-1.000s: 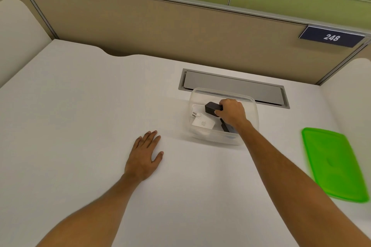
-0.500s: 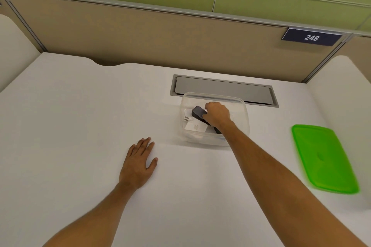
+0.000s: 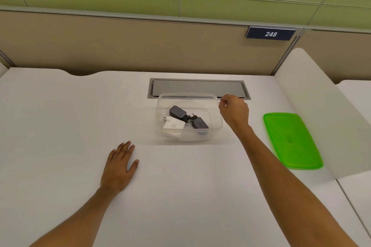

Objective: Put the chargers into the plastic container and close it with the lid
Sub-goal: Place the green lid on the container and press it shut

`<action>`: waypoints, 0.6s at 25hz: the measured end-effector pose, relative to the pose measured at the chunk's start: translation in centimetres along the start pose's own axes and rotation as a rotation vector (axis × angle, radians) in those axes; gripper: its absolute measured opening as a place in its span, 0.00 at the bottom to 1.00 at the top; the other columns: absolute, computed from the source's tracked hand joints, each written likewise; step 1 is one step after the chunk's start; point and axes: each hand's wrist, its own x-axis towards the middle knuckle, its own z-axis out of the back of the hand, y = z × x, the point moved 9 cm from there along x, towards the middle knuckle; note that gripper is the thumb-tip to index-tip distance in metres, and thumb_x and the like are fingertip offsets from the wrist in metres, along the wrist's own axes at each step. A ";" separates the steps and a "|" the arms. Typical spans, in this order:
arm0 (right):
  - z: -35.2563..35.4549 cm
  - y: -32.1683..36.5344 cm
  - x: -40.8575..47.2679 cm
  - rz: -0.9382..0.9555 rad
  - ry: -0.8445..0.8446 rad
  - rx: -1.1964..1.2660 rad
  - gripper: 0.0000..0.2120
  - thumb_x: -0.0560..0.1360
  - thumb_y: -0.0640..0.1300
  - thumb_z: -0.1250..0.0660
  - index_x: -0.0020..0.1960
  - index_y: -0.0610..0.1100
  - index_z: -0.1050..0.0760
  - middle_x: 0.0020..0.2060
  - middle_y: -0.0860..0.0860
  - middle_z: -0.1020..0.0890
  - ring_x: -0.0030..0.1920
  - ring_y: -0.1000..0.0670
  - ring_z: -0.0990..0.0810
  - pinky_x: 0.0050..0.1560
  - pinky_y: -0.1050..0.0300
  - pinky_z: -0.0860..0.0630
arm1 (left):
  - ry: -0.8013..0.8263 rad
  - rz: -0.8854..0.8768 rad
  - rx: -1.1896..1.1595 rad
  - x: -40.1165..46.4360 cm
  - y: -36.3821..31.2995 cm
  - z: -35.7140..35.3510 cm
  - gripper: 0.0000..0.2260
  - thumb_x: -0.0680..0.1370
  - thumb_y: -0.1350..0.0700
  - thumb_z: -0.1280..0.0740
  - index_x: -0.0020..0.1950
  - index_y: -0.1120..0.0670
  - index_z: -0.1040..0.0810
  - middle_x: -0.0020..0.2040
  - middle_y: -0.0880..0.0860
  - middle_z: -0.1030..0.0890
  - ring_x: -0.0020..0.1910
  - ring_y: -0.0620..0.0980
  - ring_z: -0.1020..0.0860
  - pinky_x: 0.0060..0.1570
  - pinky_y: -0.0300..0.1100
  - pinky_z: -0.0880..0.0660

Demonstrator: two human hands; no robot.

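Note:
A clear plastic container [image 3: 214, 126] stands on the white desk, past its middle. Inside lie a white charger [image 3: 173, 125] and two black chargers, one at the back left [image 3: 177, 113], one at the right [image 3: 199, 123]. My right hand [image 3: 233, 111] hovers just right of the container's far right corner, fingers curled loosely, holding nothing. A bright green lid [image 3: 292, 140] lies flat on the desk to the right. My left hand [image 3: 120, 166] rests palm down on the desk, fingers spread, left of and nearer than the container.
A grey cable hatch [image 3: 198, 86] is set into the desk just behind the container. A beige partition [image 3: 120, 44] with a "248" sign [image 3: 270, 34] bounds the far edge. A white divider panel [image 3: 325, 110] rises at the right, beside the lid.
My right hand has let go of the black charger inside the container and moved out to the right of it. The left hand stays flat on the desk.

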 end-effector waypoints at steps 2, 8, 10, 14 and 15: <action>1.0 -3.9 -1.1 -0.089 -0.009 -0.037 0.11 0.73 0.41 0.38 0.51 0.44 0.19 0.46 0.46 0.15 0.46 0.41 0.19 0.42 0.56 0.28 | 0.015 -0.003 0.011 0.0 -0.2 -0.2 0.30 0.76 0.40 0.53 0.75 0.52 0.40 0.77 0.50 0.40 0.76 0.48 0.46 0.75 0.47 0.51; 1.7 -15.3 -5.8 -0.354 0.076 -0.133 0.14 0.71 0.39 0.37 0.54 0.42 0.19 0.51 0.41 0.17 0.52 0.37 0.20 0.46 0.51 0.25 | 0.037 -0.005 0.038 -0.1 -0.5 -0.2 0.32 0.76 0.39 0.55 0.75 0.54 0.40 0.77 0.51 0.41 0.76 0.50 0.45 0.74 0.49 0.51; 2.1 -18.2 -7.6 -0.422 0.075 -0.166 0.13 0.71 0.39 0.36 0.54 0.39 0.20 0.52 0.39 0.19 0.53 0.36 0.21 0.47 0.49 0.25 | 0.041 -0.008 0.041 0.0 -0.7 -0.2 0.33 0.75 0.39 0.56 0.75 0.55 0.41 0.77 0.52 0.42 0.76 0.51 0.46 0.74 0.50 0.51; 2.5 -22.0 -10.2 -0.521 0.095 -0.246 0.14 0.71 0.44 0.34 0.53 0.37 0.21 0.51 0.37 0.20 0.53 0.36 0.23 0.49 0.48 0.26 | 0.070 -0.004 0.038 0.0 -1.0 -0.2 0.31 0.76 0.42 0.53 0.76 0.55 0.43 0.78 0.52 0.44 0.77 0.50 0.48 0.75 0.50 0.53; 2.4 -22.5 -10.6 -0.533 0.109 -0.250 0.15 0.71 0.46 0.33 0.53 0.37 0.21 0.51 0.37 0.20 0.53 0.36 0.23 0.49 0.47 0.26 | 0.079 0.003 0.036 0.1 -1.0 -0.3 0.30 0.77 0.43 0.52 0.76 0.55 0.44 0.78 0.52 0.45 0.77 0.50 0.49 0.75 0.50 0.53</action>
